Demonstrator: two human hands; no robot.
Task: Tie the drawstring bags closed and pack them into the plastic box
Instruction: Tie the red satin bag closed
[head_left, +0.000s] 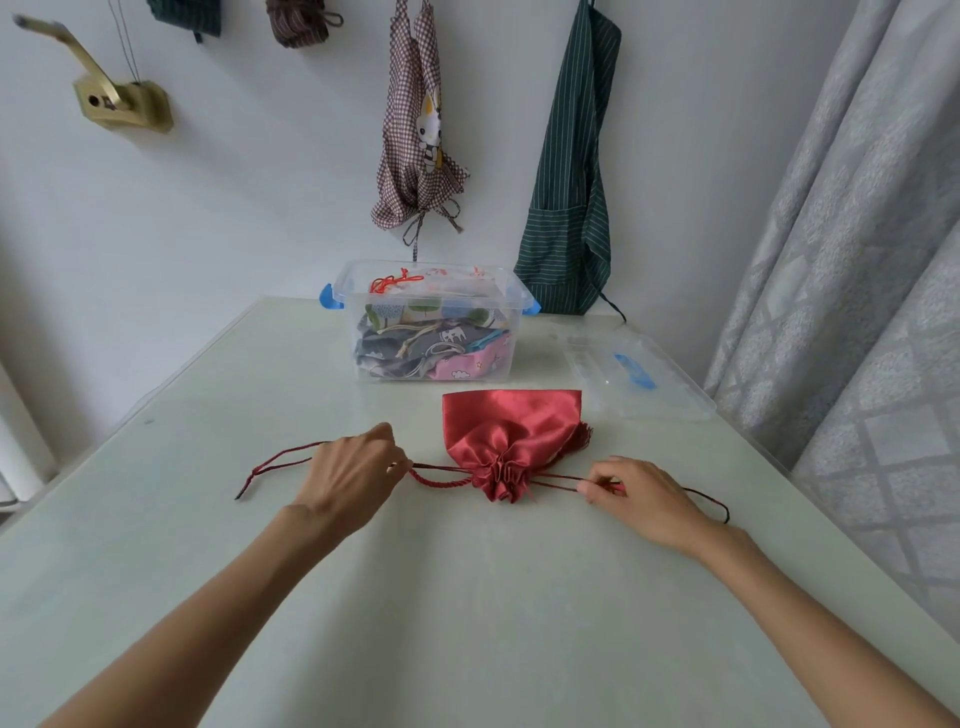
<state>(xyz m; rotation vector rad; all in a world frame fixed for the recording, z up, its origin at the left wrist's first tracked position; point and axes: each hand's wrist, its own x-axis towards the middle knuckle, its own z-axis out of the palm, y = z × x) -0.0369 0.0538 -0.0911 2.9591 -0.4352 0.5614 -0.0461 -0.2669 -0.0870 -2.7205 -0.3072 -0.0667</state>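
Observation:
A red satin drawstring bag (511, 431) lies flat on the pale table (467, 597), its gathered mouth facing me. A dark red cord runs out of the mouth on both sides. My left hand (350, 475) pinches the left cord (439, 475) just left of the mouth, and the cord's loose end trails further left. My right hand (636, 499) pinches the right cord (558, 480), whose loop extends past the hand to the right. Behind the bag stands the clear plastic box (340, 286) with blue latches, holding several patterned cloth bags.
The box's clear lid (631, 376) lies on the table at the right of the box. Two aprons (569, 171) hang on the wall behind. A grey curtain (857, 260) runs along the table's right side.

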